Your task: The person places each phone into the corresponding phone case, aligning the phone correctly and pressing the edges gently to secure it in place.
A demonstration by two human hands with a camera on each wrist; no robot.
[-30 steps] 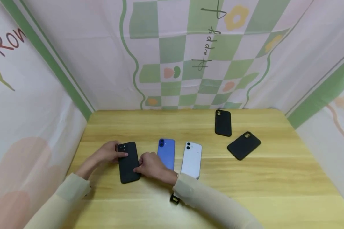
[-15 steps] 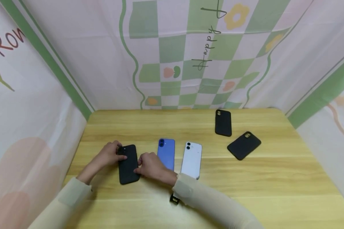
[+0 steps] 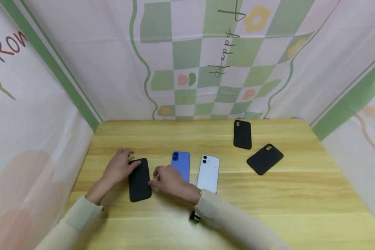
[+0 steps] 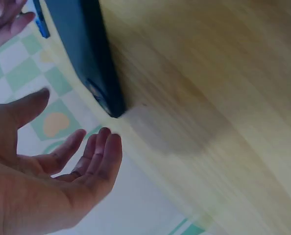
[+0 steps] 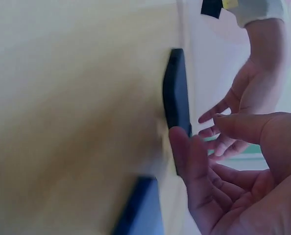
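Observation:
A phone in a black case [image 3: 140, 184] lies flat on the left part of the table. My left hand [image 3: 116, 168] hovers at its upper left corner; in the left wrist view the thumb and fingers of that hand [image 4: 62, 181] are spread, with a gap to the cased phone [image 4: 84, 44]. At the phone's right edge is my right hand [image 3: 170, 180], its fingers loosely bent and holding nothing. In the right wrist view, fingertips of the right hand [image 5: 233, 181] overlap the black case [image 5: 176, 93]; whether they touch it I cannot tell.
A blue phone [image 3: 182, 168] lies beneath my right hand, and a white phone [image 3: 208, 175] beside it, partly covered by the right sleeve [image 3: 225, 211]. Two black phone cases [image 3: 242, 134] lie farther back on the right of the wooden table [image 3: 268, 208].
Both hands have let go of the cased phone, which was slightly raised at its camera end and now lies flat. My left hand has lifted away from its corner; the right has drawn slightly right.

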